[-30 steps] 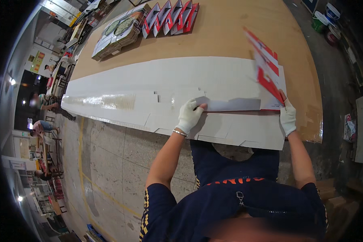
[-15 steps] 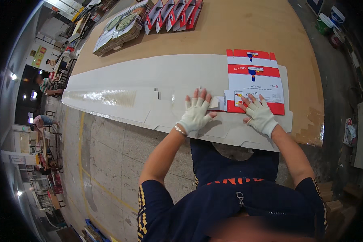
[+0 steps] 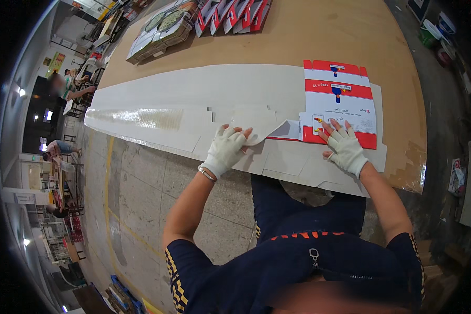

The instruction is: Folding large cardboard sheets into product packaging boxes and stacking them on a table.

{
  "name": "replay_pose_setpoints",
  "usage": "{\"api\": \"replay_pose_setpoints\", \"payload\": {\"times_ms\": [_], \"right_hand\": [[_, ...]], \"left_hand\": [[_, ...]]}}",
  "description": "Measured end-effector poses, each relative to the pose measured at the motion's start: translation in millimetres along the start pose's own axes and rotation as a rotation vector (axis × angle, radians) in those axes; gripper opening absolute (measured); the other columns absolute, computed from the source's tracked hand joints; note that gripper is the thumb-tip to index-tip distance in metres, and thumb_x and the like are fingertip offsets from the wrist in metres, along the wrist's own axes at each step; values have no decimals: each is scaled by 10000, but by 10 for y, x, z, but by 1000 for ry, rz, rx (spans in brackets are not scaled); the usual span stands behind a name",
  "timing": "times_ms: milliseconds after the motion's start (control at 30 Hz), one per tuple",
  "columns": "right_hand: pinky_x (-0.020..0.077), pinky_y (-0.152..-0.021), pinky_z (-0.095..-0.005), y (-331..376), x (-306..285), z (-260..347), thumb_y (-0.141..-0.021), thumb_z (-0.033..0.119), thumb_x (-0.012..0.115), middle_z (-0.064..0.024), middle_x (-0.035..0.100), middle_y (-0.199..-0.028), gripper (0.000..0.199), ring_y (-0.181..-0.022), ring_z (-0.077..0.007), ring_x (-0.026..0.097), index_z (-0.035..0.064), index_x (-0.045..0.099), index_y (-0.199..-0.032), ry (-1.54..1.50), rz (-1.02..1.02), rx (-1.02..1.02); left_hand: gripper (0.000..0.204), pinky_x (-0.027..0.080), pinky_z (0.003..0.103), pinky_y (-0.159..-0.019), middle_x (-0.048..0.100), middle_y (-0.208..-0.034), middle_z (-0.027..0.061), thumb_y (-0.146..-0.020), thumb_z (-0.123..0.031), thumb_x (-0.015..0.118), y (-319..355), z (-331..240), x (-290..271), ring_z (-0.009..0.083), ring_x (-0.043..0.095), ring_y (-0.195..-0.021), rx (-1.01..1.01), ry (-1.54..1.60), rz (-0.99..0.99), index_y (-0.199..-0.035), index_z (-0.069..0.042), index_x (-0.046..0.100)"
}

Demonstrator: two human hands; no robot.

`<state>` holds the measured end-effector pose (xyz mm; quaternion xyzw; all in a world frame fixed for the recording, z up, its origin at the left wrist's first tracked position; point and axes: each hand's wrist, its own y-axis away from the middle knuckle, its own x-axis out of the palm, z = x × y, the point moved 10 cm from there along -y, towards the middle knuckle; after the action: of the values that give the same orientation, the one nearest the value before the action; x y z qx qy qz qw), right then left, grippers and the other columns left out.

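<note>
On the brown table (image 3: 319, 36), near its front edge, the left hand (image 3: 226, 149) and right hand (image 3: 344, 148) press spread fingers on a flat carton (image 3: 339, 102) over white sheets (image 3: 193, 104); grey floor (image 3: 141, 199) below.

Setting: a packaging workshop or factory floor. Evidence — large wooden work surface (image 3: 309, 36) carrying stacks of flat printed cartons (image 3: 234, 14) and a long white cardboard sheet (image 3: 193, 107); bare concrete floor (image 3: 141, 204) with yellow line markings; other workers at distant tables (image 3: 63, 172) under hall lights.
</note>
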<state>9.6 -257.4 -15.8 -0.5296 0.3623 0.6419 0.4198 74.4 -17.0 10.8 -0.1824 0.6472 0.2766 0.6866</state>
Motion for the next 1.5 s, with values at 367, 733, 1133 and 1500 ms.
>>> {"api": "replay_pose_setpoints", "payload": {"times_ms": [367,733,1133,1500], "right_hand": [[90,-1096,-518,22,18,-52,-842,433,519,-70,292,-1456,598,-1366,-269,204,154,397,-1356,-44,-22,7],[199,-1049,-564,27,-57,-64,-836,197,530,-73,330,-1433,523,-1326,-280,300,166,395,-1341,59,-108,-94],[251,-975,-643,18,-16,58,-873,220,440,-33,390,-1402,428,-1292,-259,366,226,455,-1301,210,-313,-68],[170,-1016,-647,71,78,40,-848,151,454,-74,391,-1396,436,-1311,-280,333,161,471,-1284,108,-226,-99]], "left_hand": [[971,397,341,-944,243,-1398,176,-708,-59,757,78,386,440,260,338,-1244,-918,1448,-1110,-1405,28,87],[651,430,407,-913,371,-1369,221,-786,-38,539,-459,-84,-84,372,447,-1194,-333,804,-789,-1372,27,265],[625,191,668,-980,224,-1440,221,-859,-473,476,-848,-795,35,410,215,-1328,-175,168,-187,-1397,-199,315],[568,166,685,-975,241,-1430,227,-867,-507,447,-899,-807,121,405,223,-1323,-225,154,-76,-1375,-268,361]]}}
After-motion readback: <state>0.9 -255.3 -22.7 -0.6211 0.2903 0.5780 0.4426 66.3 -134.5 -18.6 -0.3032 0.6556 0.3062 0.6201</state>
